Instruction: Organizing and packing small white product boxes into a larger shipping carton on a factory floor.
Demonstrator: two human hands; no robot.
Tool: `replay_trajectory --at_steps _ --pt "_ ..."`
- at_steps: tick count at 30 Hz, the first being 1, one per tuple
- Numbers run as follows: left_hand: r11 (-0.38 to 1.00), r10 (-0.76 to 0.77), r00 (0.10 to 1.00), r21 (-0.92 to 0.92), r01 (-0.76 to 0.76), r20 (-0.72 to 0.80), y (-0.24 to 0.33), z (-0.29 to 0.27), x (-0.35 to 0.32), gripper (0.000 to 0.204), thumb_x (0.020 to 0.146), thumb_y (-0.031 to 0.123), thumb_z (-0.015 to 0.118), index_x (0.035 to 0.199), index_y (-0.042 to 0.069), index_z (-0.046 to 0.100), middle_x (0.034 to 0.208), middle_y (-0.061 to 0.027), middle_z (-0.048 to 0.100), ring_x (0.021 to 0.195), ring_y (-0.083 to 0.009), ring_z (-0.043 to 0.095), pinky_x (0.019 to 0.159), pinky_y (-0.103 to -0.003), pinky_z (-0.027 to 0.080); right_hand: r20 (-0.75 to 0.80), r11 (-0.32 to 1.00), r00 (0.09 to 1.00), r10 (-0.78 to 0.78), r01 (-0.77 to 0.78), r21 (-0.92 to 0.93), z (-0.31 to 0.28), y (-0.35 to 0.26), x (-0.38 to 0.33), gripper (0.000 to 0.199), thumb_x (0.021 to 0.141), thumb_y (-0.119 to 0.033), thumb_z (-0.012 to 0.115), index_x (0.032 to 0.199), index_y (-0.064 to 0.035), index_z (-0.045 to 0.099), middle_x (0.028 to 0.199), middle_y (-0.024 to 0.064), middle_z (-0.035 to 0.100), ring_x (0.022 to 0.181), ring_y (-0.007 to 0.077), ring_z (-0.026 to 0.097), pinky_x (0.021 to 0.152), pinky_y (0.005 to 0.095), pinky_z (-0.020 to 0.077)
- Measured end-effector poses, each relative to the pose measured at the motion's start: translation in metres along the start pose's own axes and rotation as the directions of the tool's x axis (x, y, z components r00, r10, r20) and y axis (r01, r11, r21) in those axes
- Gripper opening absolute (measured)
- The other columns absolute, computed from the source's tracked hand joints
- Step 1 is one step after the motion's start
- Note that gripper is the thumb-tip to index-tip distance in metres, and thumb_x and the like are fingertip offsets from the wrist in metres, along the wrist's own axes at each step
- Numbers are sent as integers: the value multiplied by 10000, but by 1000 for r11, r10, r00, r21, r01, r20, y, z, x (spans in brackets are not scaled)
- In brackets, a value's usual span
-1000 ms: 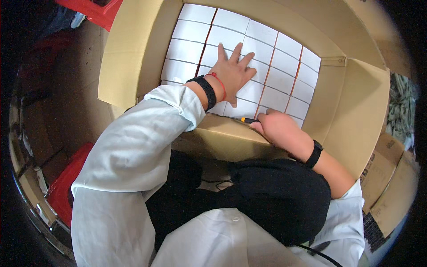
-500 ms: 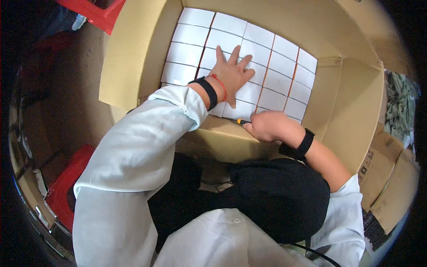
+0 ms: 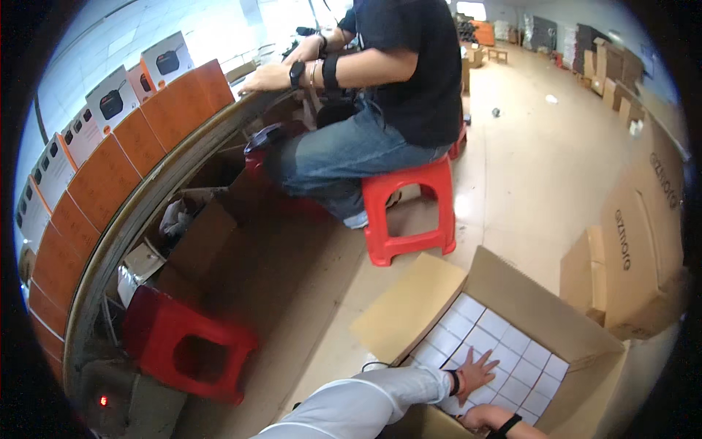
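An open cardboard carton [image 3: 504,278] stands at the lower right, packed with rows of white boxes [image 3: 515,340]. My left hand [image 3: 477,374] lies flat on top of them with its fingers spread. At the carton's near side, my right hand [image 3: 484,418] is curled closed beside the boxes, just nearer than my left. A thin orange-and-black tool showed in its fingers half a second ago; its kind is unclear, and from this angle it is hidden.
A red stool [image 3: 409,212] carries a seated person [image 3: 409,73] in dark clothes, hands on a long workbench [image 3: 150,183]. Orange-and-white product boxes [image 3: 110,172] line that bench. Another red stool [image 3: 194,344] stands at lower left. Large cartons [image 3: 629,263] stand at right.
My view has swung up and left, bringing the bench, the seated person and the room into sight. The carton now sits lower right. My hands keep about the same places on it.
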State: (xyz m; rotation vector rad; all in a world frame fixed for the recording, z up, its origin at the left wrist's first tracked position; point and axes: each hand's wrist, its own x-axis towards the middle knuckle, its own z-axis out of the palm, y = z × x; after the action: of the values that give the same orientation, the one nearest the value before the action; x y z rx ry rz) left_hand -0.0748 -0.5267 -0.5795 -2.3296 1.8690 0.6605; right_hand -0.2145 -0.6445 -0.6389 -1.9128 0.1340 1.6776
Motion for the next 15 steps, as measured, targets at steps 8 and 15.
replay_trajectory --at_steps 8,15 --pt "999 -26 998 -20 25 -60 6 -9 -15 1291 433 624 891 1487 90 371 1659 -157 78 1500 -477 67 983 -843 235 -28 965 985 -171 162 -205 19 106 45 525 939 -475 522 1223 -55 658 1158 157 710 941 273 671 799 425 535" --pt "997 -74 995 -3 74 61 19 -1 -26 1226 535 662 844 1518 128 340 1662 -140 61 1505 -463 33 958 -869 200 -133 951 974 -183 210 228 22 18 -25 308 937 -353 614 1036 -87 734 822 49 692 639 175 573 550 364 472"
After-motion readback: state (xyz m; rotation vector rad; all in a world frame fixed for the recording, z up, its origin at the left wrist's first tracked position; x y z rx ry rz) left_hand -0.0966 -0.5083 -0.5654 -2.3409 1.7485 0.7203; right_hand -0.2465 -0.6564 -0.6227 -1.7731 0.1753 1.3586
